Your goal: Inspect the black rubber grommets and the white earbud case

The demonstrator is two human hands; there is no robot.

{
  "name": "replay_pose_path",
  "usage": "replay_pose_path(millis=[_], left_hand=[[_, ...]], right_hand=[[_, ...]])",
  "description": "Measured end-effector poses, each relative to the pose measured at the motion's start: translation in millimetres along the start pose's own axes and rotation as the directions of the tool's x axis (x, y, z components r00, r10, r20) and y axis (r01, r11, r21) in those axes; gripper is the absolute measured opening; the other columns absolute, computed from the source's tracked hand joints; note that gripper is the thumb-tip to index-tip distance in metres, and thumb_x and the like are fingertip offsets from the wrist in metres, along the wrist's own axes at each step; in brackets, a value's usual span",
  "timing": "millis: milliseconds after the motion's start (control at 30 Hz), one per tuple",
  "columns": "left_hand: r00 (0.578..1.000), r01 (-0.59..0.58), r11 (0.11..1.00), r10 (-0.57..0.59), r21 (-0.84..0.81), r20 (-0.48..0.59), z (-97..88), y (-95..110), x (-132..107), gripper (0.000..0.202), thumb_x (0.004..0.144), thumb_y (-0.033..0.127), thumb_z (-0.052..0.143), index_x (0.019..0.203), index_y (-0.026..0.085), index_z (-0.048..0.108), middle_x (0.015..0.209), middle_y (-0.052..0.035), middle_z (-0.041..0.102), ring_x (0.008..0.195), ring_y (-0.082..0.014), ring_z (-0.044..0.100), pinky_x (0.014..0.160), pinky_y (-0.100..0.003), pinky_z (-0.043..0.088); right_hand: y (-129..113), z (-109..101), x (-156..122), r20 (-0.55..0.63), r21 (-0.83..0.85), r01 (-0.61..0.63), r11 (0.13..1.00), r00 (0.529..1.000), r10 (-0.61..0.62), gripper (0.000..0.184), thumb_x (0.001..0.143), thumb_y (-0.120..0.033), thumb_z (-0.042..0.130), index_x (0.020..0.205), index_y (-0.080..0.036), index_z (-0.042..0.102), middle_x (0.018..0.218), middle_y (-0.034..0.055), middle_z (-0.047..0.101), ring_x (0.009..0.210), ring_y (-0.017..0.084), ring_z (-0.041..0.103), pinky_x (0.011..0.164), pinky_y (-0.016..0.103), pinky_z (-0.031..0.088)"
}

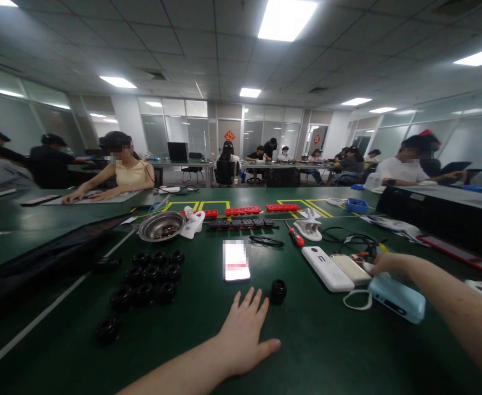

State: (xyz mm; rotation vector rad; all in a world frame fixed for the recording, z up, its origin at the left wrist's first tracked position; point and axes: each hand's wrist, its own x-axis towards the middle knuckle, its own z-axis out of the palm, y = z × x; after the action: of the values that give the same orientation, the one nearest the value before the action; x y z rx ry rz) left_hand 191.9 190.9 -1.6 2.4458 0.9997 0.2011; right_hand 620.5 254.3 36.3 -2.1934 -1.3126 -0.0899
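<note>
My left hand lies palm down on the green table, fingers spread, holding nothing. Just beyond its fingertips is a phone with a lit screen, its content blurred. A single black ring-shaped part sits to the right of those fingers. My right hand reaches in at the right, behind a light blue power bank. Its fingers are curled at a small white item, mostly covered. Left of it lie a cream flat block and a white power bank; a white strap loop is in front.
Several black rings stand grouped at left, near a metal bowl of small parts. Red trays, a black strip, a screwdriver and black cables lie farther back. Co-workers sit around.
</note>
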Motion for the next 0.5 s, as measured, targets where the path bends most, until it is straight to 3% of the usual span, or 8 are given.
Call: replay_pose_path(millis=[100,200,300,367,433,500], left_hand=[[1.000,0.007,1.000,-0.007,-0.009,0.007,-1.0,1,1,0.074,0.072,0.057,0.040,0.132,0.017,0.023,0.141,-0.0122,0.014,0.129,-0.0312,0.007,0.102,-0.052,0.004],[1.000,0.013,1.000,-0.013,-0.010,0.004,-1.0,1,2,0.073,0.072,0.056,0.041,0.132,0.018,0.023,0.141,-0.0116,0.014,0.129,-0.0307,0.007,0.103,-0.051,0.004],[1.000,0.017,1.000,-0.017,-0.005,0.009,-0.8,1,2,0.073,0.072,0.056,0.041,0.132,0.019,0.023,0.141,-0.0112,0.014,0.129,-0.0303,0.007,0.103,-0.051,0.004],[1.000,0.013,1.000,-0.013,-0.003,0.011,-0.1,0,3,0.073,0.072,0.056,0.041,0.132,0.018,0.023,0.141,-0.0114,0.014,0.129,-0.0301,0.006,0.103,-0.051,0.003],[1.000,0.007,1.000,-0.007,-0.015,0.003,1.2,-1,3,0.073,0.072,0.056,0.042,0.132,0.018,0.025,0.141,-0.0115,0.015,0.129,-0.0300,0.007,0.103,-0.051,0.003],[1.000,0.005,0.999,-0.005,-0.044,-0.014,2.4,-2,4,0.073,0.071,0.056,0.045,0.131,0.019,0.026,0.141,-0.0111,0.016,0.129,-0.0303,0.008,0.103,-0.051,0.003]], right_hand=[[1,10,-1,0.180,-0.113,-0.066,0.991,0.980,0.086,0.019,0.088,-0.026,0.042,0.093,-0.013,0.055,0.086,0.0033,0.057,0.071,0.011,0.057,0.060,0.025,0.048],[-2,14,-1,0.241,-0.176,-0.068,0.982,0.964,0.110,0.014,0.085,-0.025,0.048,0.089,-0.015,0.056,0.085,0.0026,0.058,0.070,0.011,0.057,0.060,0.025,0.048],[-12,4,0,0.211,-0.201,-0.076,0.977,0.970,0.119,0.014,0.080,-0.025,0.055,0.085,-0.013,0.057,0.083,0.0039,0.058,0.072,0.013,0.056,0.062,0.027,0.046],[-22,-13,-2,0.149,-0.187,-0.083,0.979,0.982,0.112,0.024,0.070,-0.025,0.064,0.086,-0.007,0.057,0.087,0.0122,0.057,0.077,0.020,0.056,0.062,0.032,0.043],[-36,-32,-7,0.078,-0.127,-0.057,0.990,0.995,0.067,0.040,0.062,-0.024,0.069,0.091,0.000,0.057,0.093,0.0264,0.053,0.083,0.030,0.055,0.061,0.038,0.038],[-54,-46,-20,0.034,-0.012,0.019,1.000,0.999,-0.019,0.045,0.063,-0.027,0.067,0.096,0.000,0.056,0.094,0.0281,0.054,0.082,0.031,0.055,0.061,0.038,0.036]])
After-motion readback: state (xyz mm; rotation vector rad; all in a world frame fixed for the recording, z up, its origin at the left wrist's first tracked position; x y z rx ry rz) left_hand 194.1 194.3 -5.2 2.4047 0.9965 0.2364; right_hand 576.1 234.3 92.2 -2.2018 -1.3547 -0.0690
